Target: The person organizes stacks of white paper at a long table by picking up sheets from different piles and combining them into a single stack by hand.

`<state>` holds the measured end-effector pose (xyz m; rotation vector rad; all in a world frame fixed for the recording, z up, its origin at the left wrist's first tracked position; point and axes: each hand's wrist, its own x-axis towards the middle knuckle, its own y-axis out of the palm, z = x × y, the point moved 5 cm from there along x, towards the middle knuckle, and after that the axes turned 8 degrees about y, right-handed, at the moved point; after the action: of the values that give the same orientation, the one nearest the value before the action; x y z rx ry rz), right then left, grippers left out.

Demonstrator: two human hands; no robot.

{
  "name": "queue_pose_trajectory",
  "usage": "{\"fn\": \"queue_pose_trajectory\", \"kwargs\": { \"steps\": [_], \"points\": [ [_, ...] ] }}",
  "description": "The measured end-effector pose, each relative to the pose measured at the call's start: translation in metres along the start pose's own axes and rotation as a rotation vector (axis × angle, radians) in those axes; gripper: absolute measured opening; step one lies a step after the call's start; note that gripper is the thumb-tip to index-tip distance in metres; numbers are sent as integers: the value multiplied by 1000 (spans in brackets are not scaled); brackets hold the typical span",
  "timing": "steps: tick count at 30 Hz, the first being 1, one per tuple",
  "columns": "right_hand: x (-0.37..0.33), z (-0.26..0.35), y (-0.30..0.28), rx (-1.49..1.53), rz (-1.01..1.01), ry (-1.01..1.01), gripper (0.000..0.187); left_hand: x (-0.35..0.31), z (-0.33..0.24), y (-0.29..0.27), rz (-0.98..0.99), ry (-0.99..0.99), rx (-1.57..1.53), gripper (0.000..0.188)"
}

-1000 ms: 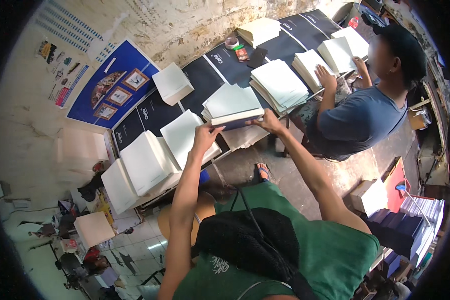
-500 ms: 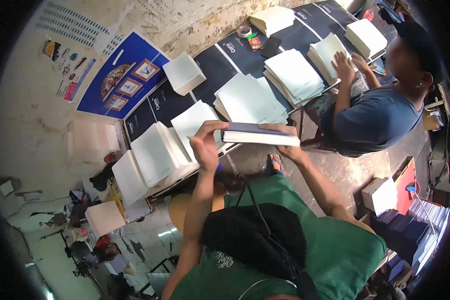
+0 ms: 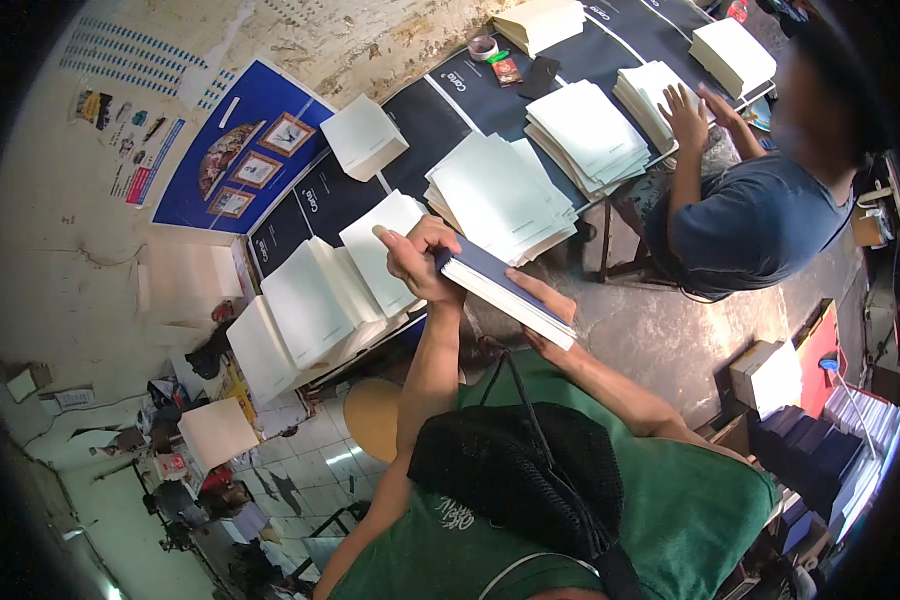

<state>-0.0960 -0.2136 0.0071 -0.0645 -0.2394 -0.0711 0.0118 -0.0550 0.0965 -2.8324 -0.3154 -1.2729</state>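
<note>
A dark blue covered book (image 3: 510,290) with white page edges is held up in front of me, tilted so its right end sits lower. My left hand (image 3: 425,262) grips its upper left end, fingers bent around the cover and the thumb sticking out to the left. At the lower right end, my right hand (image 3: 550,312) closes on it, the fingers lying along the cover. Beyond the book, a long table bears stacks of white paper sheets; the nearest are a fanned stack (image 3: 498,200) and a smaller stack (image 3: 382,240).
A co-worker (image 3: 760,220) in a blue shirt sits at the right, hands on a paper stack (image 3: 660,100). The table's dark cover (image 3: 410,115) carries more stacks and a tape roll (image 3: 483,48). Dark books (image 3: 810,460) pile up at lower right. A yellow round stool (image 3: 375,420) stands below the table.
The book has turned from nearly level to a slant, its right end dropping toward me. My left hand has shifted right, and my right hand has come lower and nearer.
</note>
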Motion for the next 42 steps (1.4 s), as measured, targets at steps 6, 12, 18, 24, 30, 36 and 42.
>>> {"fn": "queue_pose_trajectory", "kwargs": {
  "steps": [6,12,18,24,30,36,42],
  "points": [
    [-9,-26,-4,-91,-25,57,47,-9,19,4,88,-136,88,81],
    [-12,-34,-7,-101,2,-2,54,-4,4,13,114,-134,78,77],
    [-8,-19,-4,-80,-10,-21,33,-10,2,4,-6,-135,186,74],
    [0,-6,3,-238,-64,-224,37,-8,3,-2,-43,-122,232,71],
    [-2,0,5,-159,-27,-125,35,-11,1,-10,-87,-92,206,69],
    [0,-2,8,-177,-16,-124,41,-9,-2,-12,-106,-74,186,67],
    [-1,-4,7,-154,7,-115,41,-8,-11,-11,-92,24,85,65]
  ]
}}
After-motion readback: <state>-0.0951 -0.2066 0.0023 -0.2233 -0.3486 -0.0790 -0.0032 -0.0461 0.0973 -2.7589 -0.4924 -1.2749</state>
